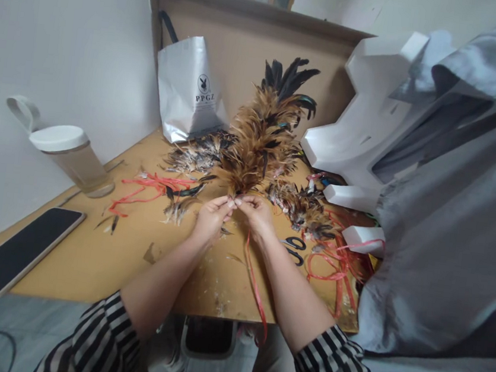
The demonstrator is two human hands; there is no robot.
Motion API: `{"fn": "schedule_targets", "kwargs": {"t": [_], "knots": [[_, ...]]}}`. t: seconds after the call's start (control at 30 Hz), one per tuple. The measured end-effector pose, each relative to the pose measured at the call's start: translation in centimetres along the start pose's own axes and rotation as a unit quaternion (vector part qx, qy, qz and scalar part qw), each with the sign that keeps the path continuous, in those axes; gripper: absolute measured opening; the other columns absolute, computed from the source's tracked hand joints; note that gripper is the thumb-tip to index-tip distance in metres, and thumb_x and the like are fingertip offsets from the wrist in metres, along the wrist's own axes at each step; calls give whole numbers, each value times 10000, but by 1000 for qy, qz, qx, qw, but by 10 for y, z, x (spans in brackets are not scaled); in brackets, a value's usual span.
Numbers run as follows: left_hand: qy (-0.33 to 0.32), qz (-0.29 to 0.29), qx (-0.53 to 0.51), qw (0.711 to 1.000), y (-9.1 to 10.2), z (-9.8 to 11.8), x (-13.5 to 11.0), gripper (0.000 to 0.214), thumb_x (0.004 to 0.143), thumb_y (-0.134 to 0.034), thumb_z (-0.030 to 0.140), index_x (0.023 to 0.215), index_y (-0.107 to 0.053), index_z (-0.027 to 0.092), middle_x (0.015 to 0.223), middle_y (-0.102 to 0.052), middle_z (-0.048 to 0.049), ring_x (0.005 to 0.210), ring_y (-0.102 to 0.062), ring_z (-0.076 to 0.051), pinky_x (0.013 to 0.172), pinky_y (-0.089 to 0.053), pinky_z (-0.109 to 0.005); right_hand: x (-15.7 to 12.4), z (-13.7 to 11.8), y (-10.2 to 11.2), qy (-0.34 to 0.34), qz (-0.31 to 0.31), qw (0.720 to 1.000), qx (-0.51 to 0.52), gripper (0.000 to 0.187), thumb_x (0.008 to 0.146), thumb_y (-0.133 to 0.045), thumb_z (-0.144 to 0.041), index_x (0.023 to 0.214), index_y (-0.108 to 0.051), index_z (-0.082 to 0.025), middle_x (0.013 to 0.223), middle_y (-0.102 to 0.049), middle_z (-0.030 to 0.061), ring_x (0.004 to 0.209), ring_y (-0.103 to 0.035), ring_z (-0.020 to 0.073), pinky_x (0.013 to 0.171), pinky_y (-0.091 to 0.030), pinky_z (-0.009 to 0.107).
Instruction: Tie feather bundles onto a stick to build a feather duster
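A feather duster (260,134) of brown feathers with a dark green-black tuft at its far end lies pointing away from me. At its near end, the fingertips of my left hand (211,217) and my right hand (257,216) meet in a pinch. What exactly lies between the fingertips is too small to make out. From under my right hand a red plastic string (254,282) hangs down over the table's front edge. Black-handled scissors (295,250) lie just right of my right wrist, and loose feathers (179,208) lie to the left of my left hand.
Feather piles (303,207) and tangled red string (339,268) cover the table's right side. More red string (140,188), a lidded cup (78,161) and a phone (17,249) are on the left. Behind stand a silver bag (186,95) and cardboard (256,37); white foam (365,104) borders the right.
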State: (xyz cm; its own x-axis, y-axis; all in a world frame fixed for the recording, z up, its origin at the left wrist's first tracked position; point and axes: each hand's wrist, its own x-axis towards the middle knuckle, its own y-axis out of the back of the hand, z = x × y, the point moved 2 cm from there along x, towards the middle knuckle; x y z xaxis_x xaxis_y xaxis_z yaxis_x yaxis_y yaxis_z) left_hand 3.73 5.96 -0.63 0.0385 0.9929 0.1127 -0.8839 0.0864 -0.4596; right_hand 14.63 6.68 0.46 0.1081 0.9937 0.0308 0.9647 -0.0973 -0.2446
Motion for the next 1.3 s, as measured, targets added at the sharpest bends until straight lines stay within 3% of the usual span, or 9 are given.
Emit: {"fn": "schedule_targets", "kwargs": {"t": [0.2,0.33,0.47,0.63,0.83,1.0,1.13,1.3], "knots": [[-62,49,91,993,9,-1,4,196,672,-660,294,787,-663,136,565,-549,28,480,-427,-55,481,-335,-177,-2,4,-6,39,-8,998,-58,261,582,-688,-386,605,-584,-147,547,-533,-32,507,-421,84,513,-314,216],[-112,76,134,982,12,1,6,204,675,-630,251,828,-669,122,731,-652,-23,642,-559,-112,652,-444,-236,-4,8,-10,77,-8,989,-128,243,628,-627,-381,571,-551,-157,492,-454,-55,453,-336,73,462,-261,213],[-153,82,206,963,16,-2,7,248,699,-579,212,906,-671,111,860,-677,-67,785,-604,-167,780,-460,-304,-13,4,-16,132,-2,972,-196,231,681,-565,-356,555,-517,-168,482,-414,-57,458,-328,80,457,-262,212],[-235,64,330,912,19,-2,4,238,766,-499,185,912,-681,133,817,-657,-67,772,-598,-172,756,-473,-302,-24,0,-22,186,16,953,-238,208,727,-529,-322,588,-535,-168,501,-432,-50,476,-361,84,476,-286,208],[-313,78,421,848,15,7,-2,262,807,-459,159,968,-665,142,873,-640,-92,832,-587,-183,785,-472,-316,-15,2,-21,167,42,957,-232,236,701,-574,-359,591,-590,-151,497,-473,-34,480,-391,94,480,-306,220],[-364,28,478,799,7,7,-8,335,833,-403,125,1093,-612,151,872,-584,-92,872,-550,-182,803,-457,-322,-13,-6,-16,207,63,944,-249,226,725,-578,-344,584,-608,-170,551,-566,6,548,-491,137,550,-379,255],[-371,18,454,810,1,5,-14,384,848,-394,132,1204,-537,145,901,-549,-98,879,-526,-177,805,-449,-327,-16,-14,-12,247,69,941,-221,214,765,-546,-339,655,-623,-172,648,-627,27,644,-552,165,648,-430,283],[-356,29,390,849,-1,7,-16,334,858,-409,156,1142,-584,159,911,-562,-81,878,-532,-155,808,-451,-312,-15,-15,-11,241,78,950,-183,215,735,-577,-366,737,-641,-161,764,-670,54,734,-582,180,740,-447,311]]}}
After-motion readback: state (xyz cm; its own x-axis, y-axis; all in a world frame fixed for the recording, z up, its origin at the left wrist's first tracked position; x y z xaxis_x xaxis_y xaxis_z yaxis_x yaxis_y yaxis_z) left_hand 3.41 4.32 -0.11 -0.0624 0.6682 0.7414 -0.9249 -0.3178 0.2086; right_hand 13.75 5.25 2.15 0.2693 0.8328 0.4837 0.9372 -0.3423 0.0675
